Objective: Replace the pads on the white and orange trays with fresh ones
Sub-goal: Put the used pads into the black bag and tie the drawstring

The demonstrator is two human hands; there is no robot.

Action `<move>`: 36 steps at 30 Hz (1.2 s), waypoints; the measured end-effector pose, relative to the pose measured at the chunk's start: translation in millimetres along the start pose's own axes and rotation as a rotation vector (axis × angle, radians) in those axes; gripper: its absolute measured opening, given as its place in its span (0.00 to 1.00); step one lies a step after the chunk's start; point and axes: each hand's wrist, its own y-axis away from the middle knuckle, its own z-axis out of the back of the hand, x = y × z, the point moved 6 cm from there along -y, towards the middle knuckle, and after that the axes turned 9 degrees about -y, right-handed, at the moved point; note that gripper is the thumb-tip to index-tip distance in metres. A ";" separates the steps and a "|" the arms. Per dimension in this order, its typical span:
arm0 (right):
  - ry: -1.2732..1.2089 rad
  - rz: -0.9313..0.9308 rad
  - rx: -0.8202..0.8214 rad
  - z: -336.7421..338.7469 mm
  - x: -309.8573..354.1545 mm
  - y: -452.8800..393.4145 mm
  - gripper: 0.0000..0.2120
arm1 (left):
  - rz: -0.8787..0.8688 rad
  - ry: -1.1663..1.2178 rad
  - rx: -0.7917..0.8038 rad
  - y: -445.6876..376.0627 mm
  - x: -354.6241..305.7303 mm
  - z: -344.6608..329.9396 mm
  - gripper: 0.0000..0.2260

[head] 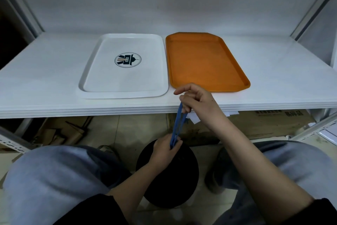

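A white tray [102, 57] with a round dark logo lies on the white shelf, and an orange tray [204, 60] lies touching its right side. Neither tray shows a pad on it. Below the shelf's front edge, both hands hold a thin blue pad [177, 124], seen edge-on and stretched between them. My right hand [196, 99] grips its upper end in front of the orange tray's near edge. My left hand [166, 148] pinches its lower end above a black bin [167, 175] on the floor between my knees.
The white shelf [45, 71] runs the full width, with grey metal uprights at both back corners. Under it stand a cardboard box [255, 122] and loose cardboard scraps [60, 131] on a tiled floor. My knees flank the bin.
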 end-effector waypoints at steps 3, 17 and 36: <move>-0.010 -0.007 -0.004 5.3 0.5 -2.5 0.10 | -0.092 -0.048 -0.109 9.1 -2.8 12.5 0.08; -0.182 -0.068 0.079 -7.3 3.9 5.1 0.10 | 0.142 0.105 -0.300 37.1 -19.1 19.1 0.20; 0.023 -0.010 0.018 4.9 -0.3 -1.1 0.14 | 0.009 0.511 -0.002 10.3 -4.8 28.7 0.14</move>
